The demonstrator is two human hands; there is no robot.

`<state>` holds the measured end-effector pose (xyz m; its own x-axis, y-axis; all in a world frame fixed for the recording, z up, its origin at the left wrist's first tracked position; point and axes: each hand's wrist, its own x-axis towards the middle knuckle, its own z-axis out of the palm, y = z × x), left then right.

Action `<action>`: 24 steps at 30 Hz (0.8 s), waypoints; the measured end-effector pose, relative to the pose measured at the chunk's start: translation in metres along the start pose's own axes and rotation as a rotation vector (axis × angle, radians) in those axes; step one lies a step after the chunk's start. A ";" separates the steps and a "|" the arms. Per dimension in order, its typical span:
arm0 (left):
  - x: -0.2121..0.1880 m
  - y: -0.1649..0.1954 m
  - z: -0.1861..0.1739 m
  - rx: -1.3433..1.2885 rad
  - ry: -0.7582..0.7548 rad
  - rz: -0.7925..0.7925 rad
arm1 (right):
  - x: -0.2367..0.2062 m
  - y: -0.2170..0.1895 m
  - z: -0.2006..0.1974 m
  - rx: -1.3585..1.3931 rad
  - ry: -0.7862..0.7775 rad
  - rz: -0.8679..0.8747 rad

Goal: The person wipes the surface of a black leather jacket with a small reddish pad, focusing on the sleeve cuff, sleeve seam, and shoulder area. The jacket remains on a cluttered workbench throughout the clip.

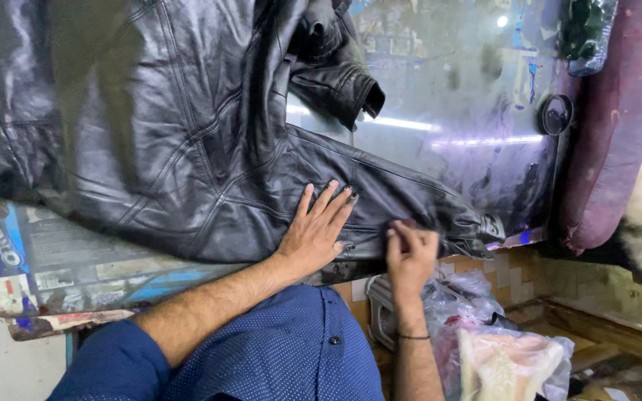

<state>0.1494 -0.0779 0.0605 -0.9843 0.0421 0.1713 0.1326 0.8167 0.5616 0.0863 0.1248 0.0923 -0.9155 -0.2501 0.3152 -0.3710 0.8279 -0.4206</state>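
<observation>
My left hand (313,230) lies flat, fingers spread, pressing on the sleeve of the black glossy leather jacket (180,141); my right hand (410,256) is bunched narrow at the sleeve's lower edge near the cuff, fingertips pinched on something small and dark that I cannot identify. The jacket is spread across the worn table covered in printed sheet (46,260). I judge the step to be treating the sleeve by hand — further work there calls for firm left-hand pressure. Clear plastic bags (499,349) lie below.

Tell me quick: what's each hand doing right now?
Left hand: open, flat on the black leather jacket sleeve.
Right hand: fingers pinched shut against the sleeve; anything held cannot be told.
</observation>
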 end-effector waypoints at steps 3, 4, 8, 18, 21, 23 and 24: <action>-0.001 -0.001 0.000 -0.016 -0.007 -0.010 | 0.001 -0.005 0.002 -0.012 0.110 0.020; -0.001 -0.001 0.000 -0.006 -0.001 -0.017 | 0.002 -0.005 0.003 -0.027 0.160 -0.021; -0.002 -0.001 -0.001 0.002 0.001 -0.014 | -0.002 -0.007 0.010 -0.081 -0.056 -0.288; 0.001 -0.003 0.001 0.011 -0.032 -0.021 | 0.011 0.037 -0.005 -0.248 0.009 -0.405; 0.002 -0.002 0.002 0.029 -0.031 -0.012 | 0.029 0.071 -0.016 -0.432 0.191 -0.164; 0.003 -0.001 0.003 0.031 -0.044 -0.020 | 0.033 0.080 -0.015 -0.451 0.298 -0.183; 0.002 -0.002 0.002 0.035 -0.054 -0.026 | 0.033 0.080 -0.012 -0.325 0.194 -0.274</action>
<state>0.1465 -0.0777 0.0581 -0.9924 0.0507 0.1119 0.1033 0.8375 0.5367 0.0285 0.1889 0.0797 -0.7331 -0.4089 0.5435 -0.4989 0.8664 -0.0211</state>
